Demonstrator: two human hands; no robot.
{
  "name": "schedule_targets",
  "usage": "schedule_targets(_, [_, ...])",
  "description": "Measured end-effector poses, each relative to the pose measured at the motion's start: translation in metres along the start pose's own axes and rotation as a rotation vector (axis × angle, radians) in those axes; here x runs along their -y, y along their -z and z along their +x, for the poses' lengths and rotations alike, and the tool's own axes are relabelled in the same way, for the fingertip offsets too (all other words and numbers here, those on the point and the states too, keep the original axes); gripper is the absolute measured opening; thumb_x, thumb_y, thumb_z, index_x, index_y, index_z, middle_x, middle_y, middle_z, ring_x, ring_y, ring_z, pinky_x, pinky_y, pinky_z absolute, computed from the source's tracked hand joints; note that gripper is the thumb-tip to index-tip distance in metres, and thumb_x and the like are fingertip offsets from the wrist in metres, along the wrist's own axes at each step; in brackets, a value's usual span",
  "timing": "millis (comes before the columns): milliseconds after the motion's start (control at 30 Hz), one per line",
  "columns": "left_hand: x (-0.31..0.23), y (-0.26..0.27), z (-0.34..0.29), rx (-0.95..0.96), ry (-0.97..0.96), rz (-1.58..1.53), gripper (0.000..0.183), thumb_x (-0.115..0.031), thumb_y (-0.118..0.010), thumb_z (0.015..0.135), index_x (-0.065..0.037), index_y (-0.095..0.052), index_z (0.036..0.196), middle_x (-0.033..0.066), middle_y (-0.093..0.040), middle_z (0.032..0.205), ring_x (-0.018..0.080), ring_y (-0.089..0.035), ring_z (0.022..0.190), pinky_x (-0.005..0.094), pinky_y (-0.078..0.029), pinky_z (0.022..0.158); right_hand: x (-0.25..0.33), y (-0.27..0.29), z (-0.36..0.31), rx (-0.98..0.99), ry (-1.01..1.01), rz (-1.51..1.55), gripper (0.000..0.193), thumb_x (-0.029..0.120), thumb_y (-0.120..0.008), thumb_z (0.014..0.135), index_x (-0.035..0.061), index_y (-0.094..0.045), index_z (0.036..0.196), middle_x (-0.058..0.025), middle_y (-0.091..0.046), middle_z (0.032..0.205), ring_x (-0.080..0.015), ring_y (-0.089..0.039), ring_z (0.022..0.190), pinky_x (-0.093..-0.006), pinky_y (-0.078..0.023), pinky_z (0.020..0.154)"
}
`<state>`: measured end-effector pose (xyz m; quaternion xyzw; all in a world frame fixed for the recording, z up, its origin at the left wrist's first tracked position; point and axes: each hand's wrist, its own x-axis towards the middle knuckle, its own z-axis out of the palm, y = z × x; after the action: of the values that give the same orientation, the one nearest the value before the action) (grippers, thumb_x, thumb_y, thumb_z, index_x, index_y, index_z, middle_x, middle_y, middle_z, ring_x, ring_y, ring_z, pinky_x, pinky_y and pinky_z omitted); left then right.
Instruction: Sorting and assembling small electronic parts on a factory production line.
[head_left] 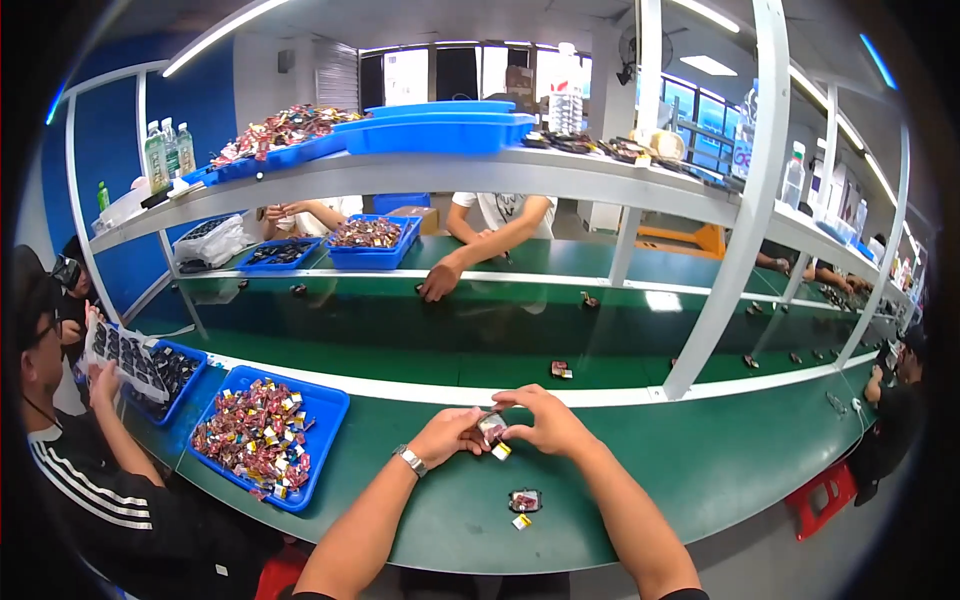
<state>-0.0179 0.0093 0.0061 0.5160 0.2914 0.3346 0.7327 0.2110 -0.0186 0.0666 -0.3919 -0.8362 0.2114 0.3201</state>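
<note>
Between my two hands, above the green worktop, is a small black-framed electronic part with a pale and reddish face. A yellow-and-white tab hangs at its lower edge. My left hand, with a metal watch on the wrist, pinches the part from the left. My right hand curls its fingers over the top and right edges of the same part. Nearer to me, a similar black-framed part lies on the worktop, its yellow-and-white tab towards me.
A blue tray heaped with small reddish parts stands left of my hands. Beyond it, a person holds a sheet of black pieces over another blue tray. Across the dark green belt, with scattered parts, a co-worker's hand reaches in. A white shelf post rises at right.
</note>
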Motion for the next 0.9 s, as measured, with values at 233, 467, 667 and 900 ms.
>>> schedule_targets(233, [-0.002, -0.016, 0.0, -0.016, -0.05, -0.019, 0.028, -0.02, -0.044, 0.103, -0.001, -0.056, 0.12, 0.0116, -0.066, 0.103, 0.0187, -0.066, 0.09, 0.0304, -0.055, 0.076, -0.008, -0.026, -0.017, -0.157, 0.078, -0.025, 0.043, 0.005, -0.071, 0.078, 0.0137, -0.064, 0.12, -0.0071, -0.06, 0.122, -0.0273, -0.054, 0.115, -0.0372, -0.047, 0.097])
schedule_targets(467, [-0.008, -0.029, -0.003, -0.122, -0.055, 0.0, 0.036, -0.01, -0.044, 0.1, -0.002, -0.045, 0.135, 0.0126, -0.059, 0.119, 0.0227, -0.064, 0.104, 0.0369, -0.056, 0.091, -0.008, -0.03, -0.016, -0.157, 0.21, -0.215, 0.028, 0.007, -0.069, 0.078, 0.0124, -0.068, 0.105, -0.0061, -0.058, 0.124, -0.0284, -0.054, 0.114, -0.0399, -0.046, 0.094])
schedule_targets(667, [-0.001, -0.024, -0.001, -0.125, -0.072, 0.026, 0.036, -0.008, -0.042, 0.1, -0.002, -0.045, 0.135, 0.0114, -0.056, 0.123, 0.0215, -0.062, 0.107, 0.0363, -0.056, 0.094, -0.007, -0.026, -0.013, -0.125, 0.243, -0.345, 0.024, 0.009, -0.072, 0.075, 0.0117, -0.067, 0.098, -0.0047, -0.057, 0.123, -0.0263, -0.054, 0.114, -0.0393, -0.046, 0.092])
schedule_targets(900, [0.004, -0.021, 0.003, -0.131, -0.082, 0.044, 0.033, -0.007, -0.042, 0.1, -0.001, -0.046, 0.132, 0.0112, -0.054, 0.126, 0.0207, -0.06, 0.11, 0.0372, -0.055, 0.095, -0.013, -0.028, -0.013, -0.123, 0.154, -0.173, 0.016, 0.012, -0.074, 0.076, 0.008, -0.063, 0.086, -0.0052, -0.056, 0.12, -0.0267, -0.054, 0.111, -0.039, -0.048, 0.09])
